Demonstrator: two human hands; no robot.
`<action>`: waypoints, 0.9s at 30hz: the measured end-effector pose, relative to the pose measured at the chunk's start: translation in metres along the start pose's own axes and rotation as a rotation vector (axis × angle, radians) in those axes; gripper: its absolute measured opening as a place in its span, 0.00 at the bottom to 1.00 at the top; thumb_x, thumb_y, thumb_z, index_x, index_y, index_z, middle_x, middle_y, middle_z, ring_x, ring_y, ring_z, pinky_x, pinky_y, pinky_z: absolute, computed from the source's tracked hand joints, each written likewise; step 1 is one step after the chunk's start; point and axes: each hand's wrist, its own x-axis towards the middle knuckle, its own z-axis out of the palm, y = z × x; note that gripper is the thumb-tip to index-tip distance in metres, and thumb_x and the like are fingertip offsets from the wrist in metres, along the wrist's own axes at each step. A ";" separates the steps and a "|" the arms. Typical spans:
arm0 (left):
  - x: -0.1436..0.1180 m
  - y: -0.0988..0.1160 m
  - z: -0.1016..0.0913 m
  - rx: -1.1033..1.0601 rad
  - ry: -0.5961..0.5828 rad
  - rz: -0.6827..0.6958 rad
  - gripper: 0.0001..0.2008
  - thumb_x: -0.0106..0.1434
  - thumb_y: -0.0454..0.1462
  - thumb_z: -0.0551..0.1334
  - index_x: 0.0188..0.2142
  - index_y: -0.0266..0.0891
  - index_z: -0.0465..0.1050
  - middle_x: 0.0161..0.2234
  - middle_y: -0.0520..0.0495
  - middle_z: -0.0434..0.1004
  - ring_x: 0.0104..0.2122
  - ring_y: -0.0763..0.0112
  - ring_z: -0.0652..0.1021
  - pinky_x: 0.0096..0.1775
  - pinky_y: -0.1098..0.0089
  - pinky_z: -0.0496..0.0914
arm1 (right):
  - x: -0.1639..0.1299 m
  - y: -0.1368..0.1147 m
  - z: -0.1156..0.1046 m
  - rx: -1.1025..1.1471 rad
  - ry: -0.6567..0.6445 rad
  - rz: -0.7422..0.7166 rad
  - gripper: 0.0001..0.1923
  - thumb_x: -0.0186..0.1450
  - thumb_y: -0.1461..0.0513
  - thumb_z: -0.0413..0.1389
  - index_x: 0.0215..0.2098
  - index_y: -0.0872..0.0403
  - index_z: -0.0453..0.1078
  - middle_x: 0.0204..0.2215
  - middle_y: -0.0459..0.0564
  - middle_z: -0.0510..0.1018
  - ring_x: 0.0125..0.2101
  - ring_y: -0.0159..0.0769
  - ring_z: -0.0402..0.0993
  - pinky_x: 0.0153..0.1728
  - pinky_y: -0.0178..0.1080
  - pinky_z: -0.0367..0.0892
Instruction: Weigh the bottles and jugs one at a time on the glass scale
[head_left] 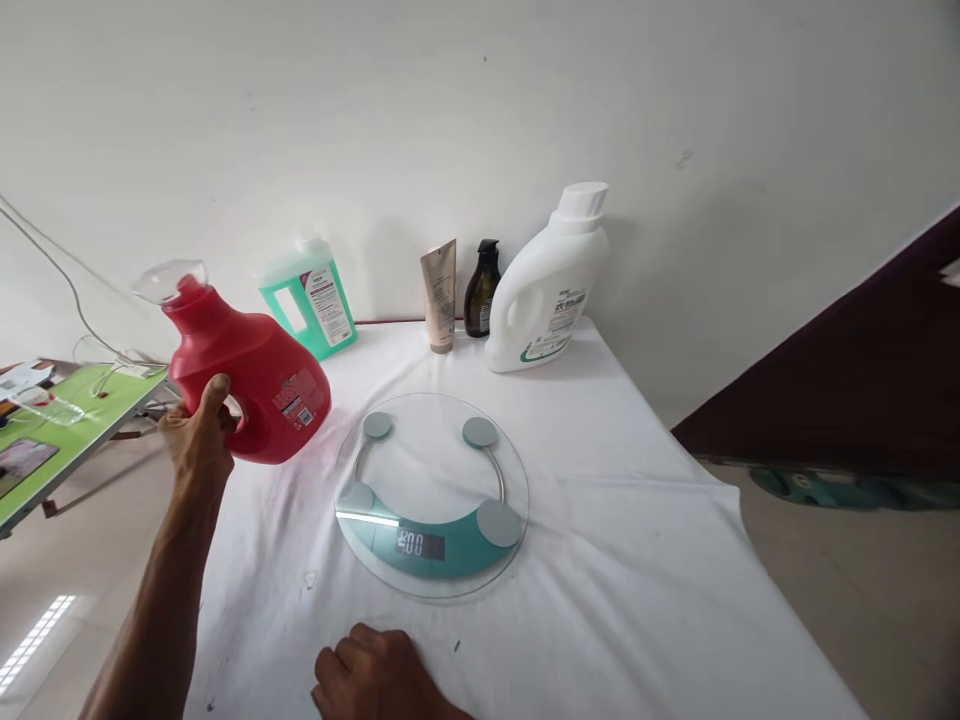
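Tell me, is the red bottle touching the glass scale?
Apart. The head view shows the red bottle lifted in the left hand, white cloth visible between it and the glass scale.

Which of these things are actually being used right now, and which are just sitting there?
In use: red detergent bottle gripped by the left hand; glass scale; right hand resting on the white tablecloth.
Lying about: green jug, beige tube, dark pump bottle, white detergent bottle.

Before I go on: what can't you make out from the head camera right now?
- Scale display: digits too small and blurred.
- Red jug label, and those on the bottles by the wall: too small to read.
- Left hand: fingers hidden behind the jug's handle.
- Right hand: cut off by the bottom edge.
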 end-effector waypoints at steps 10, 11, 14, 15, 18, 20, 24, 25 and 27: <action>-0.079 0.038 0.038 -0.099 -0.324 -0.043 0.41 0.42 0.64 0.78 0.19 0.44 0.50 0.16 0.61 0.47 0.16 0.83 0.51 0.18 0.74 0.50 | 0.000 0.000 -0.064 0.115 -0.092 0.014 0.07 0.74 0.61 0.56 0.37 0.52 0.66 0.31 0.48 0.81 0.28 0.38 0.75 0.23 0.40 0.53; -0.086 0.036 0.044 -0.101 -0.348 -0.058 0.40 0.42 0.63 0.78 0.18 0.43 0.51 0.16 0.60 0.47 0.16 0.83 0.51 0.18 0.74 0.50 | 0.000 0.000 -0.065 0.123 -0.088 0.013 0.07 0.75 0.60 0.56 0.37 0.52 0.66 0.32 0.48 0.81 0.28 0.38 0.75 0.24 0.40 0.54; -0.104 0.029 0.059 -0.092 -0.398 -0.109 0.37 0.41 0.61 0.79 0.18 0.43 0.54 0.16 0.60 0.48 0.17 0.82 0.52 0.19 0.73 0.52 | 0.000 -0.001 -0.065 0.124 -0.088 0.023 0.07 0.75 0.60 0.57 0.38 0.52 0.67 0.32 0.48 0.82 0.28 0.37 0.75 0.25 0.39 0.56; -0.109 0.026 0.062 -0.092 -0.410 -0.124 0.37 0.41 0.60 0.79 0.18 0.43 0.54 0.15 0.60 0.48 0.17 0.82 0.52 0.19 0.73 0.52 | 0.000 -0.001 -0.065 0.123 -0.090 0.022 0.07 0.74 0.60 0.57 0.38 0.53 0.67 0.32 0.48 0.82 0.28 0.37 0.76 0.25 0.39 0.56; -0.118 0.019 0.071 -0.090 -0.438 -0.150 0.36 0.42 0.59 0.78 0.18 0.44 0.54 0.15 0.60 0.48 0.17 0.82 0.52 0.20 0.72 0.53 | 0.001 -0.001 -0.067 0.114 -0.107 0.017 0.06 0.75 0.60 0.56 0.39 0.53 0.68 0.33 0.49 0.83 0.29 0.37 0.76 0.26 0.38 0.58; -0.121 0.015 0.075 -0.073 -0.453 -0.155 0.35 0.43 0.59 0.77 0.19 0.44 0.55 0.16 0.60 0.49 0.18 0.81 0.52 0.21 0.71 0.53 | 0.002 -0.002 -0.070 0.107 -0.126 0.017 0.06 0.75 0.60 0.56 0.39 0.53 0.69 0.33 0.49 0.83 0.30 0.38 0.77 0.25 0.38 0.59; -0.124 0.008 0.080 -0.046 -0.480 -0.166 0.33 0.43 0.58 0.77 0.19 0.43 0.57 0.17 0.59 0.52 0.19 0.81 0.53 0.21 0.71 0.53 | 0.003 -0.002 -0.076 0.103 -0.137 0.029 0.06 0.75 0.60 0.55 0.40 0.54 0.70 0.33 0.49 0.83 0.30 0.39 0.77 0.24 0.39 0.56; -0.125 0.007 0.081 -0.045 -0.488 -0.164 0.33 0.43 0.57 0.78 0.19 0.43 0.57 0.17 0.59 0.52 0.19 0.81 0.53 0.22 0.71 0.53 | 0.004 -0.002 -0.077 0.105 -0.137 0.033 0.06 0.75 0.60 0.55 0.40 0.53 0.70 0.33 0.49 0.84 0.30 0.39 0.77 0.23 0.39 0.55; -0.125 0.003 0.081 -0.046 -0.507 -0.146 0.33 0.43 0.56 0.78 0.19 0.42 0.57 0.17 0.59 0.50 0.19 0.81 0.53 0.22 0.72 0.53 | 0.004 -0.001 -0.079 0.111 -0.138 0.040 0.05 0.74 0.61 0.56 0.40 0.53 0.70 0.33 0.48 0.84 0.30 0.39 0.78 0.23 0.40 0.52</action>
